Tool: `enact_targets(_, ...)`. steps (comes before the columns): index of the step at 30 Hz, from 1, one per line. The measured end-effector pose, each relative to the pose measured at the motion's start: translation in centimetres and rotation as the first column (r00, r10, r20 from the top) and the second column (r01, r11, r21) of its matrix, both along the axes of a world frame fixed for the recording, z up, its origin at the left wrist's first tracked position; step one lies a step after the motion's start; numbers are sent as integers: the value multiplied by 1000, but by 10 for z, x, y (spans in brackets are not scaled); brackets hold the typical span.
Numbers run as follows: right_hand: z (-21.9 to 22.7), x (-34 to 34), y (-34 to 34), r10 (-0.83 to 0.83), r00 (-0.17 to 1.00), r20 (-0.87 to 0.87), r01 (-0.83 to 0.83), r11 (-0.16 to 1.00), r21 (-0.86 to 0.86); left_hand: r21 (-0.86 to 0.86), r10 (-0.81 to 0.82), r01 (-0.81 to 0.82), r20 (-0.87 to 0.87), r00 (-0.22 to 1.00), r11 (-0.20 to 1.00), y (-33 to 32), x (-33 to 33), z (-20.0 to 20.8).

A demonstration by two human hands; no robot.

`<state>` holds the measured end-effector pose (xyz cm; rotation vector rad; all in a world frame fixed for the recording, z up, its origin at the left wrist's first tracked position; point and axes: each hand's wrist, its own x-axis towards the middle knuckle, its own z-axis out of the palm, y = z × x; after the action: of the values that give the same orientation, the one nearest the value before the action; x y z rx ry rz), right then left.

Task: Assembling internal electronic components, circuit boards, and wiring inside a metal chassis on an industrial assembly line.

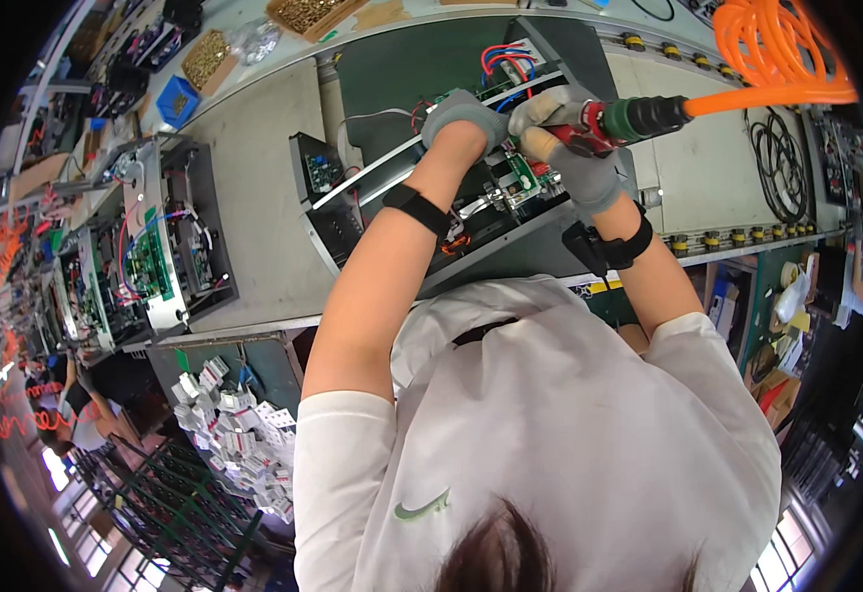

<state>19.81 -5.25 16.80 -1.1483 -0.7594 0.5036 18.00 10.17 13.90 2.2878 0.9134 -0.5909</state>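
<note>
Long grey workbench (254, 148), bright windows (57, 469)

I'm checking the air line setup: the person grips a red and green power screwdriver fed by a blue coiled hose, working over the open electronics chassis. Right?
Not quite: the hose is orange, not blue, as the head view shows. The rest holds: the right hand grips the red and green power screwdriver, with the left hand beside it, over the open electronics chassis.

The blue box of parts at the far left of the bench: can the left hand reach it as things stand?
Probably not directly: the left hand rests on the open chassis, while the blue box sits far off.
</note>
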Motion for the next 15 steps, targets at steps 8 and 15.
enact_targets(8,-4,5,2,55,996,72,-55,998,-5,-38,11,-10,9,1000,999,-1,-2,7)
enact_targets(15,-9,3,3,37,998,-44,-41,994,-98,-115,135,-128,55,989,985,-4,-11,23)
